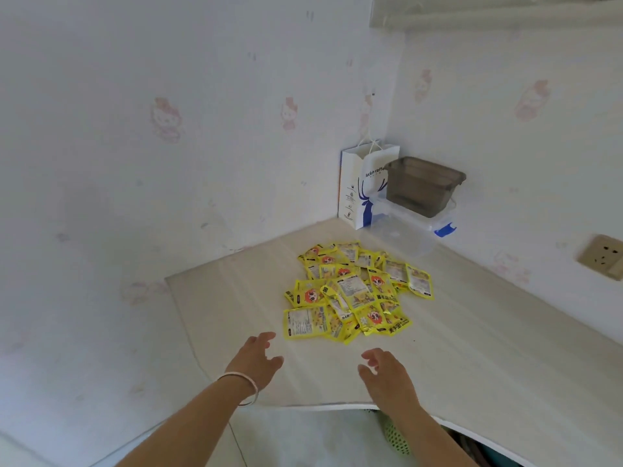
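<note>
Packets (354, 294) in yellow are heaped near the middle of the pale table (488, 358), in front of a clear box (404, 239) and a paper bag (357, 193) in the corner, while the left hand (258, 360) and the right hand (387, 377) are held just before the heap, fingers loosely opened, nothing gripped.
</note>
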